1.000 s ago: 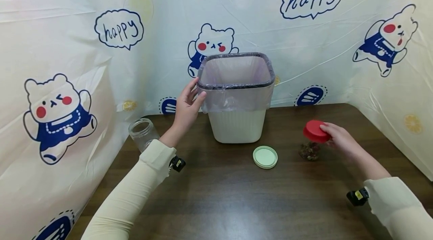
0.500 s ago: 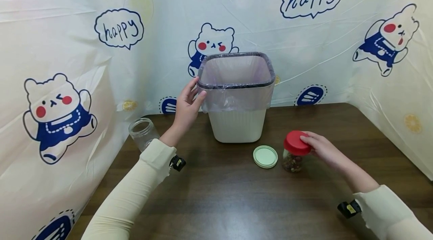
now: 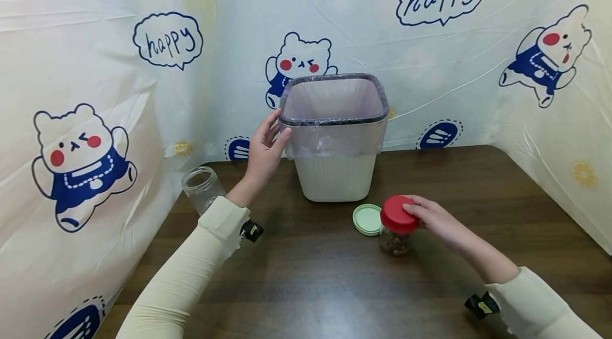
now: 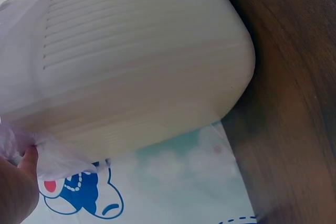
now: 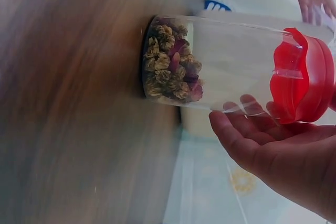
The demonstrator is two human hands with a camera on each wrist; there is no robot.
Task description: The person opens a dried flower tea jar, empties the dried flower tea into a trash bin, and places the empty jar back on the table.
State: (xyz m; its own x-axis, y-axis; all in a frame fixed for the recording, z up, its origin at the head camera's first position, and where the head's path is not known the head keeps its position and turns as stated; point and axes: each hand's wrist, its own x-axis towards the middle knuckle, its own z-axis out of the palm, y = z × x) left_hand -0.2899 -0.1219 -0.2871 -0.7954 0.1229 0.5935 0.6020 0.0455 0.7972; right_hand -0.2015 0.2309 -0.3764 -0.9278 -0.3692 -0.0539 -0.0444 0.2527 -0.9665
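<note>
My left hand (image 3: 264, 155) rests at the left upper corner of a cream waste bin (image 3: 334, 177), its fingers and thumb against a clear bag (image 3: 330, 140) folded over the rim. In the left wrist view the thumb presses the bunched bag. My right hand (image 3: 437, 222) grips a clear jar (image 5: 226, 64) by its red lid (image 3: 398, 213), with the thumb on top of the lid and the fingers along the jar's side. Dried flower buds (image 5: 170, 66) lie at the jar's bottom. Just left of this jar is a pale green lid (image 3: 367, 220), partly hidden behind it.
An uncapped clear glass jar (image 3: 202, 187) stands at the table's left edge, partly behind my left forearm. A printed curtain (image 3: 229, 25) closes off the back and sides of the brown wooden table (image 3: 325, 286).
My right hand has brought the red-lidded jar leftward and towards me, from the table's right side to beside the green lid. The left hand and bin have stayed put.
</note>
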